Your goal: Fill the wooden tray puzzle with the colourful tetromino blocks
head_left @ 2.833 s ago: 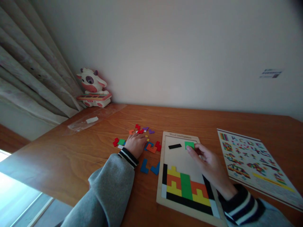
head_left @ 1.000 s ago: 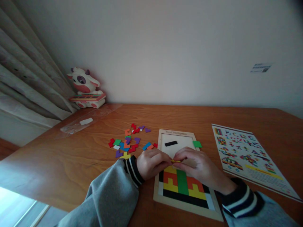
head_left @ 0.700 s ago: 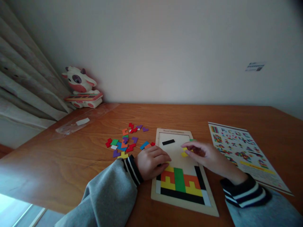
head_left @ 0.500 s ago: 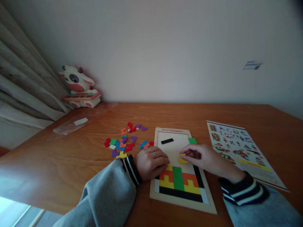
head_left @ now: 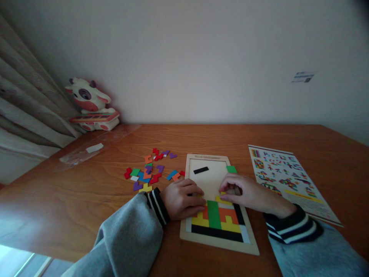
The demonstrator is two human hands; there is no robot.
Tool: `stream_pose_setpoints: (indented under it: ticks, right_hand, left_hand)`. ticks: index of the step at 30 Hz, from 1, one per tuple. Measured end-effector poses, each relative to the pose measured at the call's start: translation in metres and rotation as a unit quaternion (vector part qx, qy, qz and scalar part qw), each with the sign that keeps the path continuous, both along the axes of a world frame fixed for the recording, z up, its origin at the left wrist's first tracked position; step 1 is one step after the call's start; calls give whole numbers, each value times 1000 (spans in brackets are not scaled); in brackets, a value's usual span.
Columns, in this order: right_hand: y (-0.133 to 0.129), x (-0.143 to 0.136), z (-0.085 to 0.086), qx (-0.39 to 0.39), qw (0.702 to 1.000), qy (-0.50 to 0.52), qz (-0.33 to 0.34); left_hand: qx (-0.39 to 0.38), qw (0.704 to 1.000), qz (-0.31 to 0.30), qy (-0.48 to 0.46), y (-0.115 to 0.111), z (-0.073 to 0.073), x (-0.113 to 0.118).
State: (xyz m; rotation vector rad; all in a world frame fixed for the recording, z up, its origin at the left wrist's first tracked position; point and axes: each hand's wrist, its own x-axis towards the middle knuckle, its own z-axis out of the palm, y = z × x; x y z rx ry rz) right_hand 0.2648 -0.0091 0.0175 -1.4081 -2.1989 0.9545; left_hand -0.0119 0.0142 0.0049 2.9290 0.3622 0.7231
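A wooden puzzle tray (head_left: 198, 243) lies before me, its lower half filled with black, white, yellow, orange and green pieces. My right hand (head_left: 242, 190) pinches a yellow puzzle piece (head_left: 221, 200) just above the filled rows, by the top of the green piece (head_left: 214, 215). The fingers partly cover the yellow piece. My left hand (head_left: 183, 198) lies over the tray's left edge, fingers stretched out on the pieces there and holding nothing visible. A loose black bar (head_left: 201, 170) rests at a slant in the tray's upper part.
Several loose coloured pieces (head_left: 147, 176) are scattered left of the tray. A green piece (head_left: 231, 169) lies at its right edge. A printed pattern sheet (head_left: 291, 181) is on the right. Plastic wrapping (head_left: 77, 156) and a cow toy (head_left: 92, 104) stand back left, near the curtain.
My right hand has lowered the yellow piece toward the filled rows, closer to the green piece. My left hand stays on the tray's left side. The whole view has shifted slightly.
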Motion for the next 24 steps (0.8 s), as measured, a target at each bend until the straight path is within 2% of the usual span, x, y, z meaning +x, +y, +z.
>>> stream_pose_setpoints:
  ticks: [9, 17, 24]
  right_hand:
    - [2, 3, 3, 5, 999, 23, 32]
    - [1, 3, 3, 17, 998, -31, 47]
    - [0, 2, 7, 28, 997, -22, 62]
  left_hand:
    - [-6, 1000, -6, -8, 0, 0, -1]
    - [-4, 1000, -4, -7, 1, -2, -1]
    - [-4, 1000, -8, 1, 1, 0, -2]
